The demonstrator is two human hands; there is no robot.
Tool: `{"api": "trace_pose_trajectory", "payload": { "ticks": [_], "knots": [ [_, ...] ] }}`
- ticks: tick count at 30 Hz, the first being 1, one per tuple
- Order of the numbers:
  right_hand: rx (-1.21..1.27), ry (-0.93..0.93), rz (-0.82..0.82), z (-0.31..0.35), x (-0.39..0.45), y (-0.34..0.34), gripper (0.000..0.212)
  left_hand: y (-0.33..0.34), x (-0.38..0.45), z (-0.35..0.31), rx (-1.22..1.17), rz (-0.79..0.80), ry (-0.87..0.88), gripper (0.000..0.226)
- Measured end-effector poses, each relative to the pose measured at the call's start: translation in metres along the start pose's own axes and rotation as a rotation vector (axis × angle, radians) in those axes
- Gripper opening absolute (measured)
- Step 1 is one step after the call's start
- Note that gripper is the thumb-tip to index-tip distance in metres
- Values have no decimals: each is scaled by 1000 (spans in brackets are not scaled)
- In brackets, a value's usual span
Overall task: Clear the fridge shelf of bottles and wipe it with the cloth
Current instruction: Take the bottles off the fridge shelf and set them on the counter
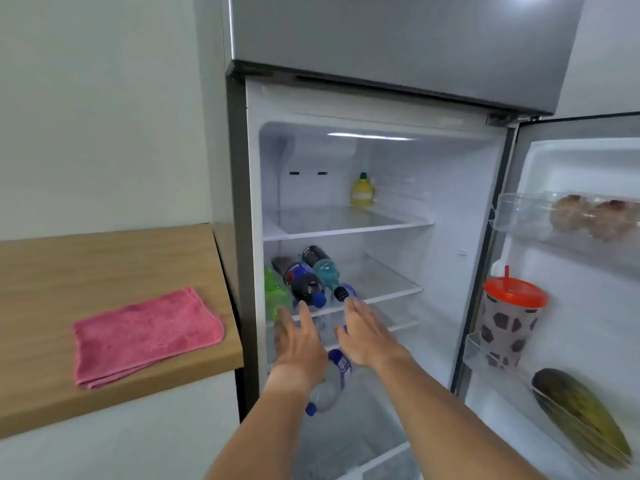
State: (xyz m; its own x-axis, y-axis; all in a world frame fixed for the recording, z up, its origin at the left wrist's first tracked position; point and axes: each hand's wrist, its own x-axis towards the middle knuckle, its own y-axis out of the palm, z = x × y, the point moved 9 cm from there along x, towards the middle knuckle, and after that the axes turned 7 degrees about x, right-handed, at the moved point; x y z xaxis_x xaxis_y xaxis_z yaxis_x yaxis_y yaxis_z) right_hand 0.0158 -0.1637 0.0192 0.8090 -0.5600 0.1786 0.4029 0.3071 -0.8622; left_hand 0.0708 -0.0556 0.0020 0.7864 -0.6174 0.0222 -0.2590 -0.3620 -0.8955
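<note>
The middle fridge shelf [388,294] holds three bottles lying on their sides, caps toward the door: a green bottle [275,296], a dark bottle [303,280], a teal bottle [325,268]; the left hand [299,344] and right hand [367,336] reach in with fingers spread wide, holding nothing; the pink cloth [145,336] lies folded on the bench [86,265]; a clear bottle [329,382] below is partly hidden by the left wrist.

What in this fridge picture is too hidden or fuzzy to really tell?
Head view only:
- Bottle labels on the middle shelf: too blurred to read.
- Green bottle: partly hidden behind the fridge's left wall and the left hand.
- Clear bottle lower down: partly covered by the left wrist, so how it rests is unclear.
- Food in the top door bin: blurred behind clear plastic and cut off by the right edge.
- Right hand: open, touching nothing that shows.
</note>
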Motion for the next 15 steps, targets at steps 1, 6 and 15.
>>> {"api": "trace_pose_trajectory", "payload": {
  "ticks": [1,6,15],
  "knots": [
    [18,-13,-9,0,10,3,61,2,9,2,32,-9,-9,94],
    [78,-42,-94,4,46,17,38,-1,43,19,65,-159,-77,73],
    [7,77,-200,2,103,42,46,9,82,38,43,-163,-196,61]
  ]
}}
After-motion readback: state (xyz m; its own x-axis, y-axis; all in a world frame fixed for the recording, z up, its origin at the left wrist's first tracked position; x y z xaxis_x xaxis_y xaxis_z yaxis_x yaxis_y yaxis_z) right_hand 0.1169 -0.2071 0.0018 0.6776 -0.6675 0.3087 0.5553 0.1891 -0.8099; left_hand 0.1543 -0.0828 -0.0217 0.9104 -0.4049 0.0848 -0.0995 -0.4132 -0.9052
